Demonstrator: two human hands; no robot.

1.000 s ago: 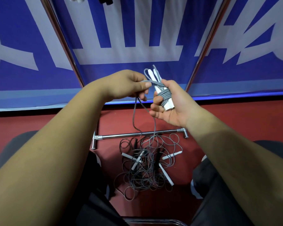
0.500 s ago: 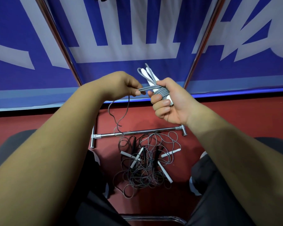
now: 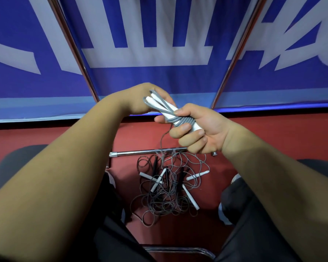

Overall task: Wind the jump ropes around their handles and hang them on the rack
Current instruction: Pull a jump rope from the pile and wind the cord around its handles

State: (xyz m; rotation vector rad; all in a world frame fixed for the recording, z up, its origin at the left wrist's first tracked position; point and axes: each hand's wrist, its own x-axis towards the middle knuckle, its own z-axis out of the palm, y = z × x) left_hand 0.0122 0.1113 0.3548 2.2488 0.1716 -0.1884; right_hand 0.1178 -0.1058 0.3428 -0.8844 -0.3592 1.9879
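The blue banner fills the back. On the red floor, a tangled pile of jump ropes lies against the rack's bar, which the right hand partly covers. That hand grips paired white handles wound with grey cord. The left hand is behind their tips with its fingers hidden, so I cannot tell its grip.

Bright, even indoor light with a cool cast; shadows are weak. The wide lens bows the poles and banner outward and stretches the forearms at the lower corners. The bar glints; the ropes look sharp.
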